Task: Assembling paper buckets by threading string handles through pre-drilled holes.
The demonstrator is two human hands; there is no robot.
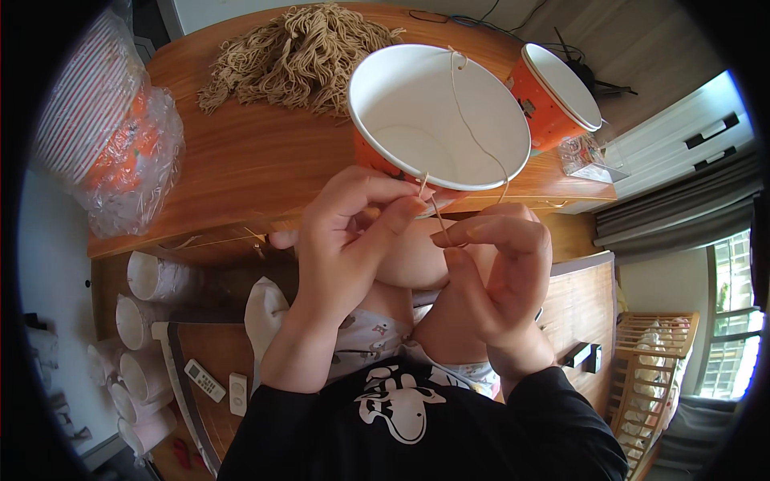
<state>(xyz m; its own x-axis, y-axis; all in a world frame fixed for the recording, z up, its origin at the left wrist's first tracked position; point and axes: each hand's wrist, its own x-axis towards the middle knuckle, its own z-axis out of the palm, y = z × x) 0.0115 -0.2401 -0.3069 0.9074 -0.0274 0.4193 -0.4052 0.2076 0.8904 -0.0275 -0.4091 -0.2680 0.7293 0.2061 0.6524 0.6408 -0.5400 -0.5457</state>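
Observation:
A large orange paper bucket point(401, 120) with a white inside stands at the near edge of the wooden table, tilted toward me. A thin tan cord point(468, 120) is looped through a hole at its far rim and runs across the mouth to the near rim. My left hand point(353, 232) pinches the cord close to the near rim, thumb against forefinger. To its right, my right hand point(501, 256) grips the cord's end between thumb and fingers, a short way off the bucket. The bucket's lower part is hidden behind my hands.
A heap of tan cords point(301, 60) lies at the back of the table point(241, 152). Stacked buckets in clear plastic point(120, 128) stand at the left. Another orange bucket point(553, 96) and a clear box point(593, 160) are at the right. A remote control point(204, 380) lies lower left.

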